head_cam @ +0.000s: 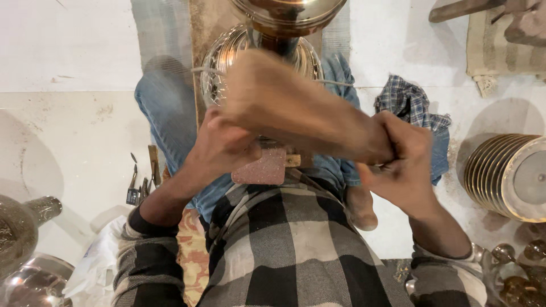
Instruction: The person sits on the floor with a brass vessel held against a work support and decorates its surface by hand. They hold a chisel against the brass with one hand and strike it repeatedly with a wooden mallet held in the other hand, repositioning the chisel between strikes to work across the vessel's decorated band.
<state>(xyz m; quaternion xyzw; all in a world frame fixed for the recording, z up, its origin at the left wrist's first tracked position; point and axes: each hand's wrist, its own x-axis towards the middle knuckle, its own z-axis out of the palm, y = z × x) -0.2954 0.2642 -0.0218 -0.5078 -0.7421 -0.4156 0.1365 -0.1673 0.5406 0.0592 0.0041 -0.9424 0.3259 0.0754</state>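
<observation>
A: Head view, the only one. We logged the ornate metal vessel [259, 59] straight ahead of the hands, over the person's lap, between the jeans-clad knees. Its long axis ran away from the chest, a wider brass bowl [287, 14] at the far end.

B: Nearer hand?

A: We put the left hand [224, 145] nearer; it sat just below the vessel's rim, by the pinkish block [261, 166]. Fingers were curled in, but we couldn't tell whether they gripped the block or only rested there.

B: And the right?

A: The right hand [401, 162] was off to the side, fingers closed around the thin end of a wooden mallet-like tool [296, 108]. That tool was heavily blurred, so its kind is our guess. It lay slantwise from that hand up toward the vessel, thick end over the rim.

B: Contact with the metal?

A: Blur hid it; we left that open.

B: Rest?

A: We noted a stack of gold-rimmed plates [503, 173] right, a checked cloth [409, 102] by the knee, small hand tools [139, 185] on the floor left, more metalware [23, 227] at the lower left corner.
</observation>
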